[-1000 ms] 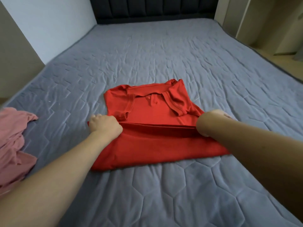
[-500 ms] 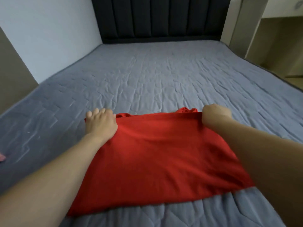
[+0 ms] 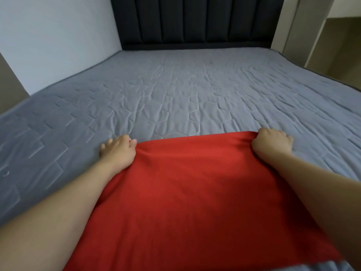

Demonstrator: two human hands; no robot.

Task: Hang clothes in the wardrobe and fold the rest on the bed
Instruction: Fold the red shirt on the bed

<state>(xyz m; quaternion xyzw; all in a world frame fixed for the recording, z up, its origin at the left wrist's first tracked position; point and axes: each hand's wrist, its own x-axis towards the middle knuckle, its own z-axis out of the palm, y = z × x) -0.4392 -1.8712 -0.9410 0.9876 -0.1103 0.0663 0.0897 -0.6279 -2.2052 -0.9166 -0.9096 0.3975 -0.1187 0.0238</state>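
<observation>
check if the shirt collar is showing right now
No, the red shirt shows only plain folded cloth, gripped at its far corners by the left hand and right hand.

Bed (image 3: 195,90): grey quilted cover with a stitched hexagon pattern, creased across the middle of the frame. It runs from the lower edge of the frame up to a dark padded headboard (image 3: 195,22) with vertical channels at top centre. Left side of the bed meets a pale wall (image 3: 58,36) at upper left.

Lying directly on the cover: one red garment (image 3: 195,202), spread flat, filling the lower centre of the frame. Its far edge is a straight line slightly below mid-frame. A strip of grey cover shows past its near right corner at lower right.
</observation>
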